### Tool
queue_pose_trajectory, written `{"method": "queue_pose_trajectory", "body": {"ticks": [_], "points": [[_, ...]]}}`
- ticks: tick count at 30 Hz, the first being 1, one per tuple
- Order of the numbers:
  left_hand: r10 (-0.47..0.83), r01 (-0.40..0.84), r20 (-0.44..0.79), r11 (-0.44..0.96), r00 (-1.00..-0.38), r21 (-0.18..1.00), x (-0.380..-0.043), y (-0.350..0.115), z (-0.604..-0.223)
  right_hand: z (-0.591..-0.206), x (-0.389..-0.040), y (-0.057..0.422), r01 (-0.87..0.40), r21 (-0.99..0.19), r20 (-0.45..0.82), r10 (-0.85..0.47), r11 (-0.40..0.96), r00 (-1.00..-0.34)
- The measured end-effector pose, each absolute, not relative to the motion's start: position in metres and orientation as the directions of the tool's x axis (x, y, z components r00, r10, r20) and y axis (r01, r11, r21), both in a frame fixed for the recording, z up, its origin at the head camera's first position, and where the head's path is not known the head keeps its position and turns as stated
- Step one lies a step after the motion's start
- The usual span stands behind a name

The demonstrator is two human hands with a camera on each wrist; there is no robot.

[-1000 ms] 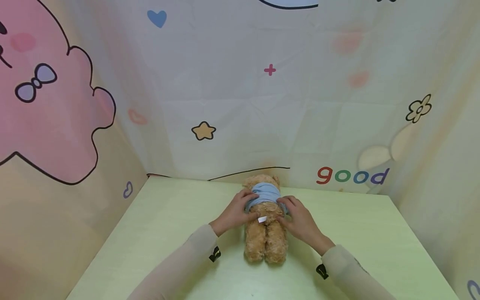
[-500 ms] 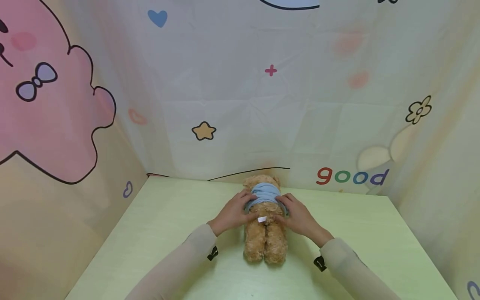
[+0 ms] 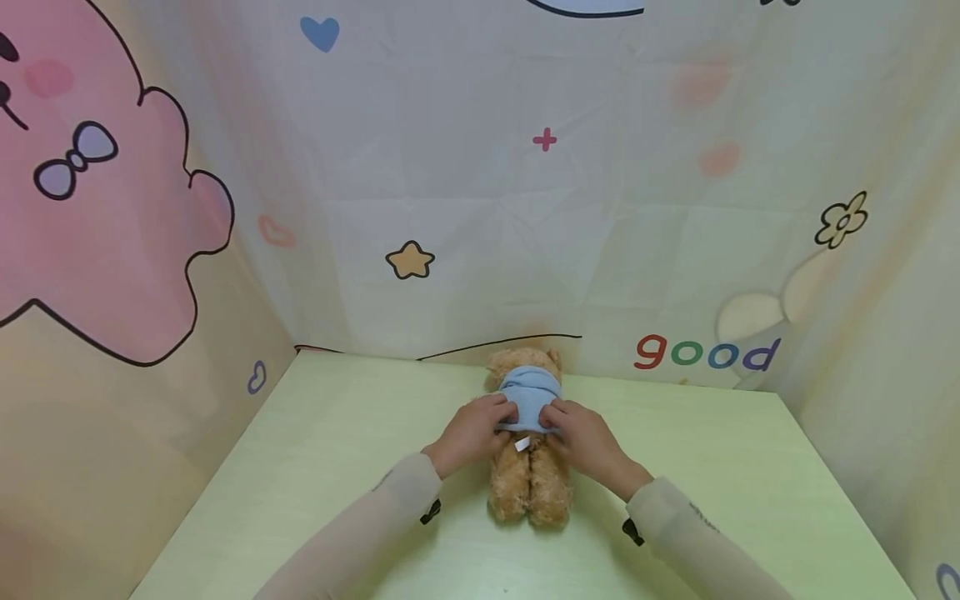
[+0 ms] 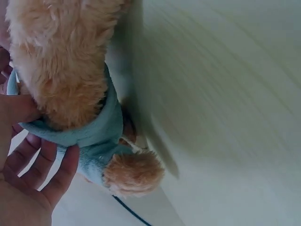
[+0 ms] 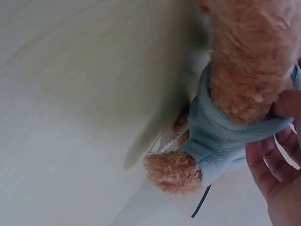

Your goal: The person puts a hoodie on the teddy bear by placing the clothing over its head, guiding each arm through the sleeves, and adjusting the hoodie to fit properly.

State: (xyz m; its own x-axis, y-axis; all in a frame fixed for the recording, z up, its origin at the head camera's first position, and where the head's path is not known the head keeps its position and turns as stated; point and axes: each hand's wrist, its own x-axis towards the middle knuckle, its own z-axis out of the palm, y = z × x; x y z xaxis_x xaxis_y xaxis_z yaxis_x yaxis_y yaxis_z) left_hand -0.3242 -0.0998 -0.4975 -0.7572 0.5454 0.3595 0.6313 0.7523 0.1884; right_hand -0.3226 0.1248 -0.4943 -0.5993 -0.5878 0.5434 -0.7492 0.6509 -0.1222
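Observation:
A light brown teddy bear (image 3: pixel 512 483) lies on the table, its legs pointing toward me and its head at the back wall. It wears a light blue shirt (image 3: pixel 529 404), and a small white tag (image 3: pixel 522 444) sticks out below the hem. My left hand (image 3: pixel 472 429) pinches the hem on the left side, thumb inside the cloth and fingers outside, as the left wrist view shows at the shirt edge (image 4: pixel 75 134). On the other side my right hand (image 3: pixel 588 442) pinches the hem likewise; in the right wrist view the hem (image 5: pixel 263 129) is pulled away from the fur.
The pale green table (image 3: pixel 337 433) reaches back to a printed cloth wall (image 3: pixel 465 167) right behind the bear's head. More printed cloth (image 3: pixel 112 400) hangs along the left side and the right side.
Both hands have drawn the shirt's bunched hem down toward the legs, so it covers more of the bear's body. The bear itself has stayed nearly in place.

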Motion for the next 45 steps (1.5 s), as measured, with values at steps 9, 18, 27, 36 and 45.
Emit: {"method": "queue_pose_trajectory", "body": {"ticks": [9,18,27,36,45], "points": [[0.601,0.677,0.337,0.713,-0.725,0.185,-0.327,-0.103,-0.504,-0.5,-0.322,0.128,-0.633,-0.309,0.396,-0.509,0.71,-0.764],[0.654,0.689,0.219,0.67,-0.724,0.275,-0.324,-0.106,-0.504,-0.51,-0.315,0.125,-0.707,-0.088,0.442,-0.608,0.702,-0.659],[0.538,0.533,0.148,0.685,-0.83,0.497,-0.328,-0.107,-0.493,-0.493,-0.328,0.135,-0.612,-0.446,0.313,-0.527,0.653,-0.79],[0.429,0.434,0.133,0.747,-0.894,0.503,-0.35,-0.097,-0.479,-0.477,-0.357,0.135,-0.49,-0.549,0.187,-0.472,0.677,-0.862],[0.43,0.267,-0.029,0.611,-0.902,0.745,-0.371,-0.104,-0.478,-0.477,-0.377,0.142,-0.372,-0.688,0.03,-0.487,0.623,-0.873]]}}
